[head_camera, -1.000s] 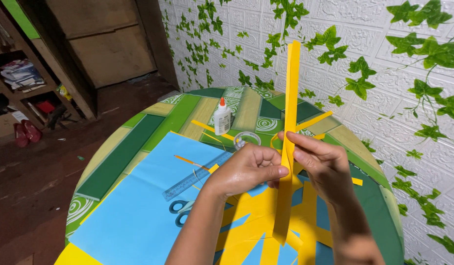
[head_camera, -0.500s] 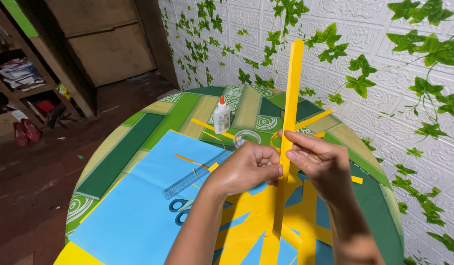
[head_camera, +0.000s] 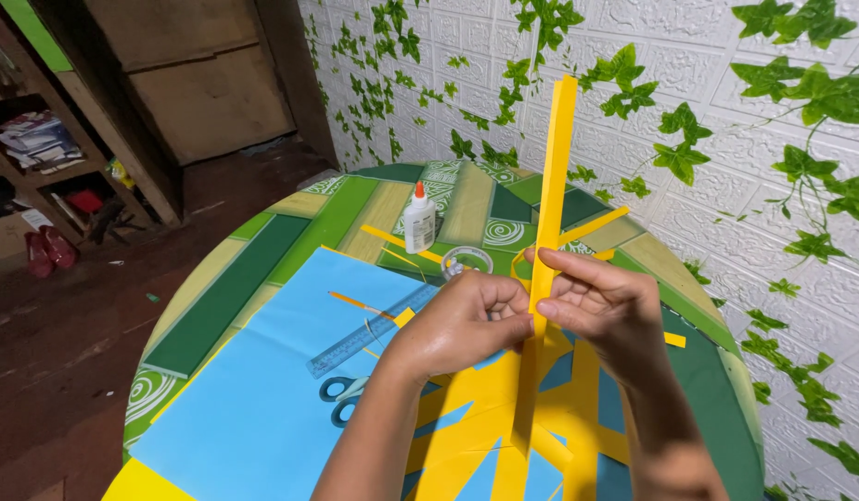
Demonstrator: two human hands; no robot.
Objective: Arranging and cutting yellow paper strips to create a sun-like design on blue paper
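While both hands pinch it, the head view reads thus:
Strip: a long yellow paper strip [head_camera: 552, 186], upright over the desk [head_camera: 216, 301], folded lengthwise (so it seems).
Left hand [head_camera: 462, 320]: clamped on the strip's middle.
Right hand [head_camera: 601, 306]: clamped just beside, touching the left.
Handling: probably light, limp, easily creased; best held mid-length.
Around: smooth blue sheet [head_camera: 262, 408], clear ruler [head_camera: 369, 331], blue-handled scissors [head_camera: 346, 397], white glue bottle [head_camera: 418, 221], tape roll [head_camera: 467, 262].
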